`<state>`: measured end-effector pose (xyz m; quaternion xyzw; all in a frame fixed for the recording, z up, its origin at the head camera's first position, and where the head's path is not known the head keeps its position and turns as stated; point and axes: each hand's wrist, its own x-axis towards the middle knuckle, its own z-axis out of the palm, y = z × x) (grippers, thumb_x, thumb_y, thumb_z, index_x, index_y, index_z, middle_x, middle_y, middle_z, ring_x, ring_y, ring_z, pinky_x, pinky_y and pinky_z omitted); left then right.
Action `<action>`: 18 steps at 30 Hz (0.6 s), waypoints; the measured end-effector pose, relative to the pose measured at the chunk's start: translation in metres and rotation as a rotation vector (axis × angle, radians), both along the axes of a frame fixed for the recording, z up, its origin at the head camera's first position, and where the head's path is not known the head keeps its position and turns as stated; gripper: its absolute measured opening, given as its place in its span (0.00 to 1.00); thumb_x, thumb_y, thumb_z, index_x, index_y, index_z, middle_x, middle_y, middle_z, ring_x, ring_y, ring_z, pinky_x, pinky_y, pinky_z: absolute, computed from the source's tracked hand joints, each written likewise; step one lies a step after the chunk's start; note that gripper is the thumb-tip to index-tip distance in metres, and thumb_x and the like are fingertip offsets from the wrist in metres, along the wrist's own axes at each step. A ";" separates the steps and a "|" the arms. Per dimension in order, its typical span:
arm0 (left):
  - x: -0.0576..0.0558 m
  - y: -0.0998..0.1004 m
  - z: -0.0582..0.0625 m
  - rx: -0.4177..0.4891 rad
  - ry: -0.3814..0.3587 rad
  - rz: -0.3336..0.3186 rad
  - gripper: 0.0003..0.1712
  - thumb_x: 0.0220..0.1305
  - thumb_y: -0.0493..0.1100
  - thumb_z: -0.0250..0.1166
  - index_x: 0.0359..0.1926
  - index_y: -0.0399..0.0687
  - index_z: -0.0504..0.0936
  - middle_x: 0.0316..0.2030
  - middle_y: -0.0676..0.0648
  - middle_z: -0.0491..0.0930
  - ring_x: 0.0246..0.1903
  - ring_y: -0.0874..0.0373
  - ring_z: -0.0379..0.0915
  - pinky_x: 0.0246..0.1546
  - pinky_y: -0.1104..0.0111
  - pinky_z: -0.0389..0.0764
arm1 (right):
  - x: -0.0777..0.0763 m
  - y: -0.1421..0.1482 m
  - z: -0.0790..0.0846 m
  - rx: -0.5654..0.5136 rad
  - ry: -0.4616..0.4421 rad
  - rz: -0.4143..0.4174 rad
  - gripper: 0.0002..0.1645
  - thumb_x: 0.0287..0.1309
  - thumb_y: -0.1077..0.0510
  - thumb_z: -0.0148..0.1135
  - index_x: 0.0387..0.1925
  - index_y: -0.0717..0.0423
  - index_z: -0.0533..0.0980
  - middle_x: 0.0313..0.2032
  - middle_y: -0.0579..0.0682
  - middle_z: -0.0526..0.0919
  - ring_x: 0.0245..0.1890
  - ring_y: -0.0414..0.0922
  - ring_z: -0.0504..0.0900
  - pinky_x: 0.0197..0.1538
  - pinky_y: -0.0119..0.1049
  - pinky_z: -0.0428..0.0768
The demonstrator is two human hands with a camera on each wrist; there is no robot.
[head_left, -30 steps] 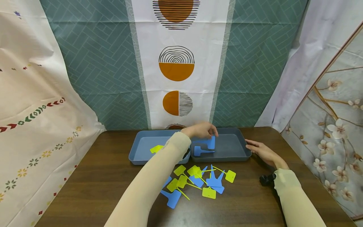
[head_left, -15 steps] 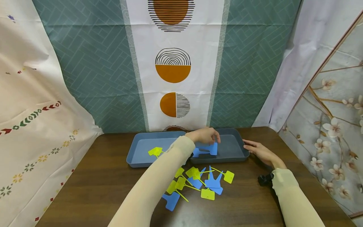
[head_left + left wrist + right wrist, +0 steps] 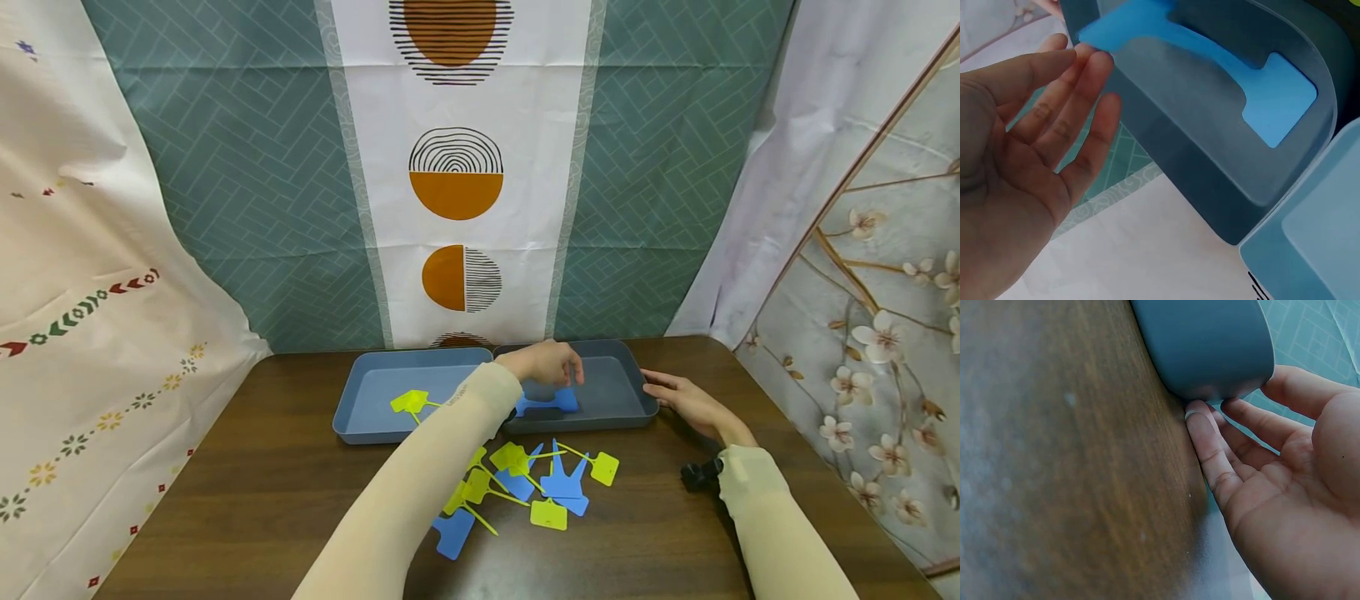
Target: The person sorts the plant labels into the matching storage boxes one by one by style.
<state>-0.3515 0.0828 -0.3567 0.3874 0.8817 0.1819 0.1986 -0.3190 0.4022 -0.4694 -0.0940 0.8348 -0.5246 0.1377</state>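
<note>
My left hand (image 3: 542, 363) is over the dark grey tray (image 3: 611, 375), its fingers loosely bent and apart. In the left wrist view a blurred blue T-shaped plant label (image 3: 1147, 26) drops away right at the fingertips. Another blue plant label (image 3: 1282, 103) lies flat in the tray; in the head view the two blue labels (image 3: 561, 402) overlap. At the tray's right end is my right hand (image 3: 697, 406). In the right wrist view its thumb and fingertips touch the outside of the tray's end wall (image 3: 1210, 350), the fingers low by the tabletop.
A lighter blue-grey tray (image 3: 367, 400) adjoins on the left, holding yellow plant labels (image 3: 408, 402). In front of the trays lies a loose pile of yellow labels (image 3: 549, 514) and blue labels (image 3: 453, 533) on the brown table (image 3: 247, 475). Patterned cloth (image 3: 240, 167) hangs behind.
The blue label hanging from my left fingers is let go and has dropped into the dark tray. The head view has shifted slightly. My right hand stays at the tray's end.
</note>
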 end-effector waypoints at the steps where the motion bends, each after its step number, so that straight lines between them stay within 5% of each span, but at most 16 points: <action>1: 0.000 0.000 0.000 -0.004 0.002 -0.001 0.17 0.74 0.28 0.59 0.55 0.45 0.86 0.44 0.45 0.86 0.35 0.58 0.76 0.33 0.71 0.73 | 0.000 0.000 0.000 0.003 0.003 0.003 0.41 0.82 0.50 0.49 0.81 0.66 0.48 0.79 0.71 0.50 0.77 0.67 0.56 0.74 0.60 0.61; 8: -0.001 -0.005 0.007 -0.006 0.027 0.031 0.15 0.75 0.31 0.60 0.52 0.52 0.87 0.48 0.50 0.85 0.45 0.58 0.80 0.43 0.69 0.79 | 0.002 -0.001 0.001 0.000 0.013 0.014 0.42 0.81 0.49 0.50 0.81 0.67 0.48 0.78 0.72 0.49 0.76 0.68 0.56 0.74 0.59 0.62; 14: 0.000 -0.007 0.010 0.009 0.026 0.027 0.17 0.75 0.28 0.58 0.52 0.51 0.87 0.45 0.50 0.84 0.43 0.58 0.79 0.41 0.70 0.78 | 0.003 -0.001 0.003 -0.021 0.006 0.014 0.43 0.81 0.48 0.52 0.81 0.67 0.48 0.78 0.72 0.50 0.76 0.67 0.56 0.63 0.29 0.72; 18: 0.001 -0.009 0.009 0.016 0.024 0.020 0.17 0.75 0.28 0.58 0.52 0.50 0.87 0.46 0.49 0.85 0.43 0.59 0.79 0.42 0.71 0.78 | 0.002 0.000 0.002 -0.007 0.006 0.006 0.43 0.81 0.48 0.52 0.81 0.67 0.48 0.79 0.71 0.50 0.77 0.66 0.55 0.58 0.22 0.71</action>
